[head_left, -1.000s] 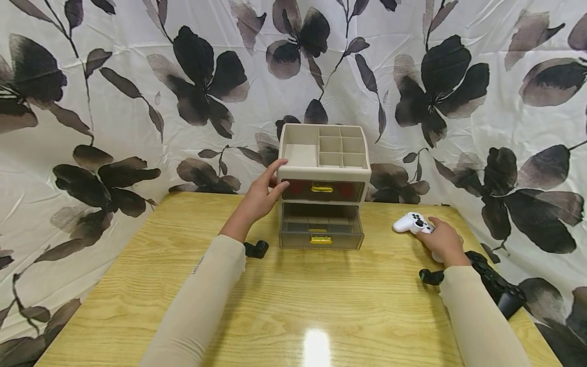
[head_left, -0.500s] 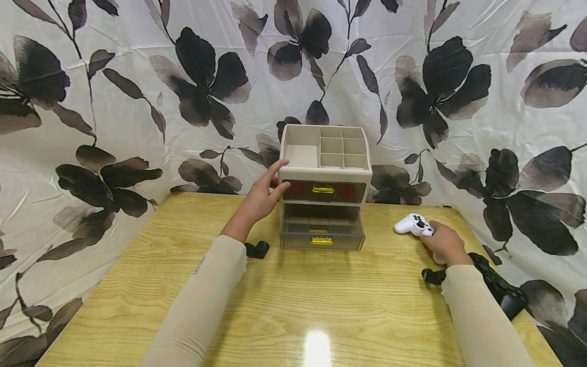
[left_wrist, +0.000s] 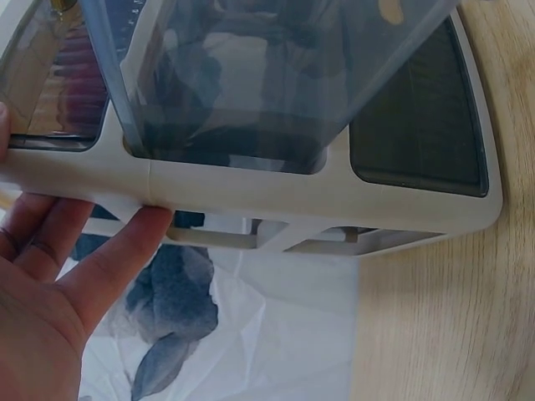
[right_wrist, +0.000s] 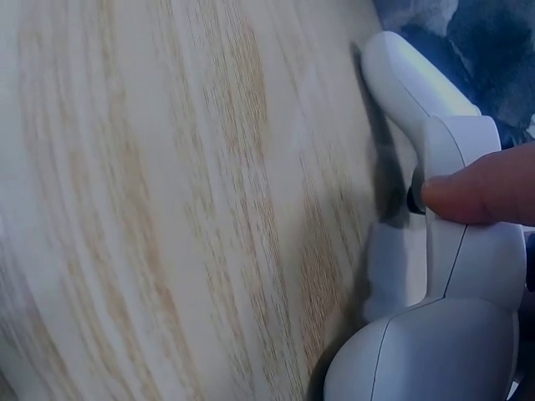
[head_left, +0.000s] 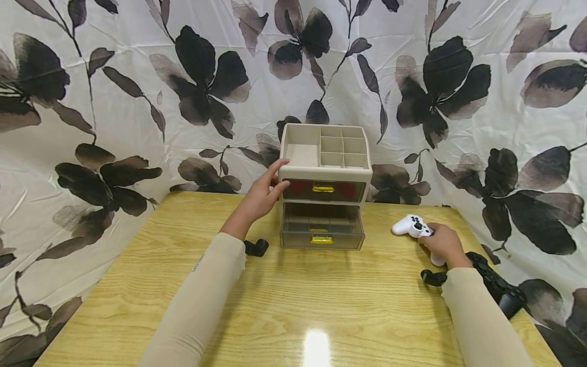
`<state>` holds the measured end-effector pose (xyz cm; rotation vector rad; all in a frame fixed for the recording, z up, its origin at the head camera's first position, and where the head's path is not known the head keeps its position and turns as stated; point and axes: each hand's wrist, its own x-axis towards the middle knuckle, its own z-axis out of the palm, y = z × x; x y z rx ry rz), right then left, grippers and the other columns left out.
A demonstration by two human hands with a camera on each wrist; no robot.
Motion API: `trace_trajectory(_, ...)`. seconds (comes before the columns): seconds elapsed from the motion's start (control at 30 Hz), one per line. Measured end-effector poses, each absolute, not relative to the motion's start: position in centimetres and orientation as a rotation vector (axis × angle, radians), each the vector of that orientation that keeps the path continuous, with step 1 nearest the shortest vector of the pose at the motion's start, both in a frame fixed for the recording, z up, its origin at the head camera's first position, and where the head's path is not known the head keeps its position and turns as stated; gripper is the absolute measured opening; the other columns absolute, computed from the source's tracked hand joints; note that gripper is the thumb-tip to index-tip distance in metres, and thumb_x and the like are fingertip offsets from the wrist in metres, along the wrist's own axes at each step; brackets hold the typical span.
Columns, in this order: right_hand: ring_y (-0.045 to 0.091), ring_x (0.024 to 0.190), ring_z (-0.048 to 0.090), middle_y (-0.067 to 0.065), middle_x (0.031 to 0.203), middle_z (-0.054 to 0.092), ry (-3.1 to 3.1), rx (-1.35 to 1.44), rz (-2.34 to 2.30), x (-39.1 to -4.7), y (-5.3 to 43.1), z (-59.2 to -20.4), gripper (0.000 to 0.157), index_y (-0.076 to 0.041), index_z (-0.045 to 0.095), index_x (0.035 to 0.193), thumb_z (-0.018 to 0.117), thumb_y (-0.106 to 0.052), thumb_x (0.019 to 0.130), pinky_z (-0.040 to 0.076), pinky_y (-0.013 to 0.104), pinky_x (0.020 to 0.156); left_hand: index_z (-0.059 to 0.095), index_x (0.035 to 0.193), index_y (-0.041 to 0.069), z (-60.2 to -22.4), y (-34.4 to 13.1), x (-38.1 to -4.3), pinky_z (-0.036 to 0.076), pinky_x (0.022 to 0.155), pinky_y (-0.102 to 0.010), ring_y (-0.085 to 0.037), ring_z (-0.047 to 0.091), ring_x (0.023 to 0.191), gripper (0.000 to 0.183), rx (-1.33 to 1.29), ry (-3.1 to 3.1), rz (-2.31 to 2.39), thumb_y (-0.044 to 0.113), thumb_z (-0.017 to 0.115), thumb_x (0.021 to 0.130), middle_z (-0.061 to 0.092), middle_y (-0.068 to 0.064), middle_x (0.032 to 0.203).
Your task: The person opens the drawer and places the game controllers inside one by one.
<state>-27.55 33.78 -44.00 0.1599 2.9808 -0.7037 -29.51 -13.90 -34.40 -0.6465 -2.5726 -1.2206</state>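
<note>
A cream drawer organizer stands at the back middle of the table, its top divided into compartments. Its top drawer is closed, with something reddish behind the clear front. Below it, a clear drawer is pulled out. My left hand rests against the organizer's left side, the thumb at the front; in the left wrist view its fingers touch the side frame. At the right, my right hand pinches a white game controller low at the table; a fingertip presses it in the right wrist view.
A black game controller lies by the right table edge, partly under the right sleeve. A black wrist device shows beside each cuff. Floral cloth hangs behind the wooden table.
The white controller and my right hand have shifted slightly, and more of the controller's near grip shows. My left hand and the organizer stay in place.
</note>
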Motion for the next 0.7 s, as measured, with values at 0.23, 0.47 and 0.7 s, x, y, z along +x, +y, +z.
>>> trace_trajectory(0.23, 0.054, 0.124, 0.043, 0.037, 0.138, 0.043, 2.998, 0.094, -0.715, -27.5, 33.6, -44.2, 0.066, 0.011, 0.039, 0.141, 0.059, -0.025, 0.089, 0.037, 0.062, 0.101, 0.027, 0.149, 0.038, -34.4, -13.9, -29.4, 0.049, 0.069, -0.035, -0.024, 0.055, 0.08, 0.054, -0.631, -2.578, -1.224, 0.037, 0.05, 0.1, 0.057, -0.011, 0.097)
trace_trajectory(0.47, 0.054, 0.126, 0.041, 0.036, 0.14, 0.042, 3.011, 0.067, -0.719, -27.1, 33.6, -44.1, 0.067, 0.01, 0.038, 0.142, 0.059, -0.025, 0.09, 0.037, 0.062, 0.102, 0.026, 0.149, 0.039, -34.5, -13.9, -29.5, 0.048, 0.069, -0.036, -0.023, 0.055, 0.077, 0.054, -0.629, -2.581, -1.214, 0.039, 0.049, 0.1, 0.056, -0.01, 0.096)
trace_trajectory(0.7, 0.054, 0.126, 0.04, 0.037, 0.14, 0.041, 3.022, 0.061, -0.757, -26.4, 32.9, -43.4, 0.068, 0.011, 0.038, 0.142, 0.06, -0.025, 0.089, 0.036, 0.062, 0.102, 0.026, 0.149, 0.041, -34.6, -13.9, -29.6, 0.048, 0.072, -0.037, -0.023, 0.055, 0.08, 0.054, -0.619, -2.584, -1.216, 0.04, 0.048, 0.1, 0.056, -0.011, 0.097)
